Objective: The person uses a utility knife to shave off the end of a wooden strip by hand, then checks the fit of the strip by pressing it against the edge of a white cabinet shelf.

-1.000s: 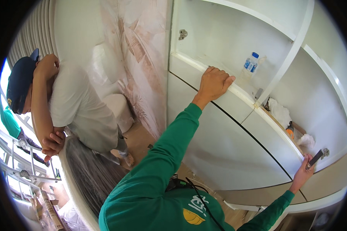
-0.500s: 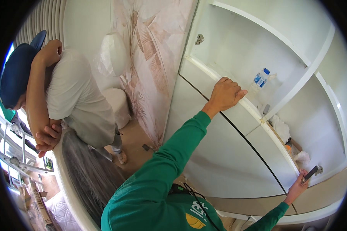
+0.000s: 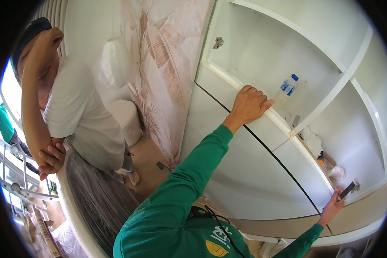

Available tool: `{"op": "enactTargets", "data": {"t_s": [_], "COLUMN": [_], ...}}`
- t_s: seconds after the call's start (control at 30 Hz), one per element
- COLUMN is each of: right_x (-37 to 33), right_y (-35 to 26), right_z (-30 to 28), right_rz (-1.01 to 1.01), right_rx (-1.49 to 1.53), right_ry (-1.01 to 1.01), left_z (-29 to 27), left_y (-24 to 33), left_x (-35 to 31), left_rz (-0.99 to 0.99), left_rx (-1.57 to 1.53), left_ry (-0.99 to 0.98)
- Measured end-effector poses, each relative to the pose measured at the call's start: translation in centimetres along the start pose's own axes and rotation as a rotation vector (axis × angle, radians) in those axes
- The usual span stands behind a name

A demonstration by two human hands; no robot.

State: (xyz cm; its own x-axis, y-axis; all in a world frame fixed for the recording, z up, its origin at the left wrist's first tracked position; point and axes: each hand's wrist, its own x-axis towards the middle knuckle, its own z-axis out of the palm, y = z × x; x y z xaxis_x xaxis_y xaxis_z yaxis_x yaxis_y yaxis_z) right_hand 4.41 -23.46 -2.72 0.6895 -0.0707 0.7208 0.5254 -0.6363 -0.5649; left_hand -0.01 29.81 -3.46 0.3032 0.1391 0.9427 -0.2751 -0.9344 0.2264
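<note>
Gripping the front edge of a white shelf, the left hand has its fingers curled over the lip and closed on it, the green sleeve reaching up from the lower edge of the view. Just beyond the fingertips, inside the open compartment, a clear plastic bottle with a blue cap stands on the shelf floor, near the hand but not touching it. Below the hand, the closed white cabinet doors are divided by dark seams.

The right hand is closed around a slim dark-handled tool, the tool's upper end lying against the shelf edge of the neighbouring compartment; the kind of tool cannot be told. Just above and to the left of this grip, a crumpled white cloth, a small orange object and a further pale bundle lie on the shelf.

Well apart from both hands, at the left of the view, another person in a pale shirt stands beside a leaf-patterned wall panel, one arm raised to the head.
</note>
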Motion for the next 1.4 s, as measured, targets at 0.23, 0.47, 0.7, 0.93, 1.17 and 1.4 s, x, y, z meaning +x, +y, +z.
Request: {"op": "enactTargets", "data": {"t_s": [0.23,0.47,0.7,0.93,1.17,1.4], "right_x": [0.3,0.0,0.0,-0.2,-0.8,-6.7], "right_y": [2.1,1.7,2.0,1.5,-0.8,-11.0], "right_z": [0.4,0.6,0.6,1.0,0.0,-3.3], "right_rz": [0.002,0.015,0.016,0.009,0.094,0.536], "right_rx": [0.055,0.079,0.046,0.049,0.048,0.370], "right_ry": [0.019,0.041,0.050,0.066,0.151,0.266], "left_z": [0.0,-0.1,0.0,-0.5,1.5,-3.1], "left_y": [-0.1,0.0,0.1,0.0,-0.7,6.4], "left_x": [0.2,0.2,0.3,0.3,0.3,1.4], "left_rz": [0.037,0.026,0.030,0.020,0.073,-0.114], "left_rx": [0.017,0.025,0.007,0.047,0.075,-0.030], "left_ry": [0.019,-0.018,-0.015,-0.054,-0.042,-0.008]}}
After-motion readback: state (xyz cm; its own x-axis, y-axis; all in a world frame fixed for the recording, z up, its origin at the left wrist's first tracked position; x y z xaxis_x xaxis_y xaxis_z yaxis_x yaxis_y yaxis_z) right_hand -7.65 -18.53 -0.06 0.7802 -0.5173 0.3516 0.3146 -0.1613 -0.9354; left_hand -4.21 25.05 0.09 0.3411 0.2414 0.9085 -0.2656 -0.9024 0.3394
